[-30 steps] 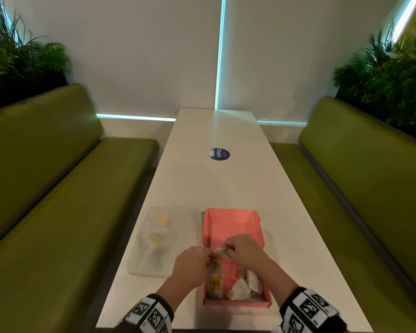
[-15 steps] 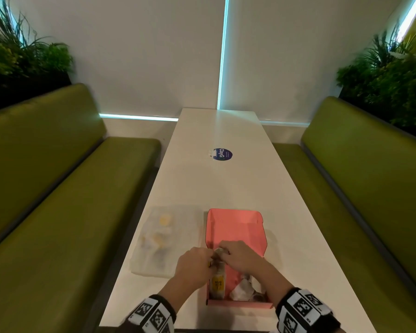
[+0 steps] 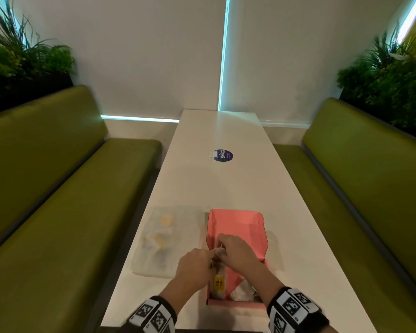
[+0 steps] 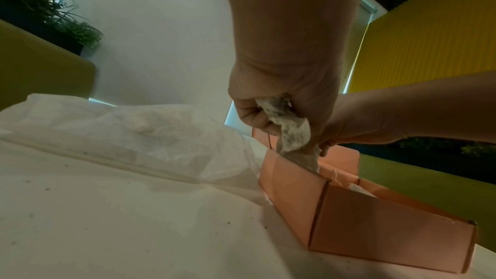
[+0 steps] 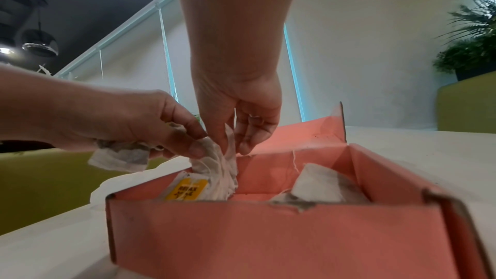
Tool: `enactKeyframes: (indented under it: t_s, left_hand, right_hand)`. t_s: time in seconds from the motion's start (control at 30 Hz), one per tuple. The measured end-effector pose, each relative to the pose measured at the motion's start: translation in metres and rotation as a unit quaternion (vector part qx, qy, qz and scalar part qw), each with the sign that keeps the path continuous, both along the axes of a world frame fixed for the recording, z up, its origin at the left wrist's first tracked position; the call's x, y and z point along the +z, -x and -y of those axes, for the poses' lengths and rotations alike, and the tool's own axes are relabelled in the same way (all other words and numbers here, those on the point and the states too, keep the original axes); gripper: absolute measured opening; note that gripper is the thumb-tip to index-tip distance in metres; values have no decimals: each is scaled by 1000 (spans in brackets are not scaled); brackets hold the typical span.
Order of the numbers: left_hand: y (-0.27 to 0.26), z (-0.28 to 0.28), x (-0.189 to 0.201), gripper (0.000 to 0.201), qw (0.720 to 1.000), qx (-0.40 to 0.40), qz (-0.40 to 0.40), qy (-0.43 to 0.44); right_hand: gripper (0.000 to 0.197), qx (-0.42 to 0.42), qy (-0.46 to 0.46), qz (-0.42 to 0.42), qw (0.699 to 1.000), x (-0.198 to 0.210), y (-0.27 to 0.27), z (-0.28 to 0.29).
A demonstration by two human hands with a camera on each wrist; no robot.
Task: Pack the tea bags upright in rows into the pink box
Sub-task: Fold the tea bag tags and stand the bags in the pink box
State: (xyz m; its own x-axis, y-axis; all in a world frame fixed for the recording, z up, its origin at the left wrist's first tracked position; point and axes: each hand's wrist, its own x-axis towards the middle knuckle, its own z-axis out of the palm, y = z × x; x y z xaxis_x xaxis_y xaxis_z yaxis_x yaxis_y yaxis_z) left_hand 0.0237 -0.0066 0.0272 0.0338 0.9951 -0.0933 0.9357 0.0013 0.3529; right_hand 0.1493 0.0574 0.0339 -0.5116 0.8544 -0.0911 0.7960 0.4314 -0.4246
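— Pink box (image 5: pixel 268 234) sits open on the white counter (image 3: pixel 202 188), just right of a clear plastic bag (image 3: pixel 163 239). Where's the tea bag (image 5: pixel 217 169)?

— At the box's left wall, standing behind a yellow tag (image 5: pixel 186 192). The right hand (image 5: pixel 236 101) reaches down, its fingers (image 5: pixel 245 135) pinching the bag's top.

— And the left hand (image 5: pixel 128 120)?

— Its thumb and fingers curl round a second crumpled tea bag (image 4: pixel 287 124), held above the box's left edge.

— Others inside?

— More tea bags (image 5: pixel 319 186) lean at the near right.
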Motion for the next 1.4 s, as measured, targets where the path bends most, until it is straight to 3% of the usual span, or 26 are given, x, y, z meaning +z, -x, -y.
enactKeyframes:
  t_s: [0.3,0.43,0.53,0.83,0.97,1.1,1.23,1.4]
  left_hand:
    - [0,-3,-2,29,1000,-4,-5,4]
    - [-1,-3,0,28,1000,-4,6,-1]
    - [-1,-2,0,28,1000,5,3,13]
    - [0,-2,-3,27,1000,-10,6,22]
    - [2,-1,-4,27,1000,-6,18,14]
    - [3,-2,-5,30,999,17,47,-4]
    - [2,-4,-6,30,994,70,72,-31]
    - [1,-2,-7,25,988,110,104,-37]
  right_hand:
    - [15,-26,20,-27,999,-4,-1,-3]
    - [32,-31,47,-18,998,-6,-3,-5]
    - [15,-21,49,5,999,-12,-4,-8]
    - [18,-54,21,45,997,-32,-1,-6]
    - [21,-26,16,59,998,-35,-2,-5]
    - [18,-20,18,-26,999,-23,-5,-6]
    - [32,-112,49,-142,982,-11,-14,-7]
    - [22,-113,15,-132,985,-9,-19,-5]
